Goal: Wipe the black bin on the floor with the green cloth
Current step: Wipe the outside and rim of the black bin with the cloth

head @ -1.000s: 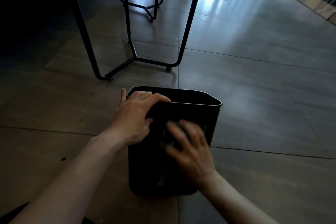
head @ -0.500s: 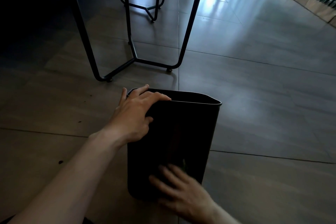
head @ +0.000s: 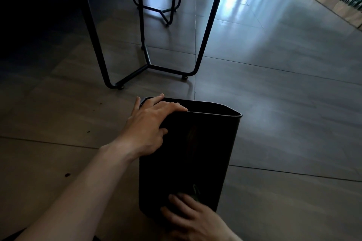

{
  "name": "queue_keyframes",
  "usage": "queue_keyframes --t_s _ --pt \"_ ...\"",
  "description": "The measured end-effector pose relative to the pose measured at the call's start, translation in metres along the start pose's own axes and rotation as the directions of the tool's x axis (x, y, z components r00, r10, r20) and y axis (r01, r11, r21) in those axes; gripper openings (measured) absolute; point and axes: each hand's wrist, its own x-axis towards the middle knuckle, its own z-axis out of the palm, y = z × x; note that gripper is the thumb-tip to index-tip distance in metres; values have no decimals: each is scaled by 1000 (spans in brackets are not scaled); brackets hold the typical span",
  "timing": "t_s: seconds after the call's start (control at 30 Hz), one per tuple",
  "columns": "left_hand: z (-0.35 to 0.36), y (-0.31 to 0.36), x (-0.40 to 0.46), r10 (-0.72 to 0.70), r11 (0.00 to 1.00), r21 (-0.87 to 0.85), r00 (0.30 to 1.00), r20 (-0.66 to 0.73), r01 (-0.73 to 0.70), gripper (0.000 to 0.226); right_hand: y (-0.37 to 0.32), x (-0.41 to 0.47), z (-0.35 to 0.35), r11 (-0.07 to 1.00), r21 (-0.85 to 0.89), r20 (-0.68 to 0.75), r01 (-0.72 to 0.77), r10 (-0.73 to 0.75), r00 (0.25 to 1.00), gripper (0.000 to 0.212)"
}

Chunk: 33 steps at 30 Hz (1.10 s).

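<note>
Left hand (head: 146,125) clasps the black bin (head: 197,143) rim at frame centre. Right hand (head: 193,219), lower centre, presses the green cloth (head: 194,195) flat-fingered against the bin's near wall.

Left hand (head: 146,130): bare, no glove, no ring seen, no watch or band at wrist. Left forearm (head: 78,188): bare along whole visible length, no sleeve edge in view; long, slender, tendon ridges faint near wrist. Right hand (head: 193,219): bare, slightly motion-blurred, fingers slim, nails short as far as blur allows. Right wrist: bare, cut off by bottom frame edge. Dark patch at bottom-left frame corner beside left forearm: possibly clothing, too dim to tell.
</note>
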Motion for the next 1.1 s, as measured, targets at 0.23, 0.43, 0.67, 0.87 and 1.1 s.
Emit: queue_keyframes --t_s 0.23,0.43,0.67,0.87,1.1 --pt "-3 -2 4 12 1000 14 1000 9 -12 88 121 39 -51 664 508 -448 -549 748 490 18" --pt "-3 -6 9 1 1000 2 1000 28 -2 88 43 22 -6 862 374 -363 -341 475 802 20" --pt "-3 -7 5 13 1000 -12 999 34 -13 86 53 0 -13 939 302 -320 -163 262 910 23" --pt "-7 -9 3 23 999 -25 999 45 -22 89 136 44 -52 649 529 -457 -548 761 460 15" --pt "-4 -7 0 35 998 -47 998 48 -33 89 -3 -8 7 995 92 -133 -23 35 990 36"
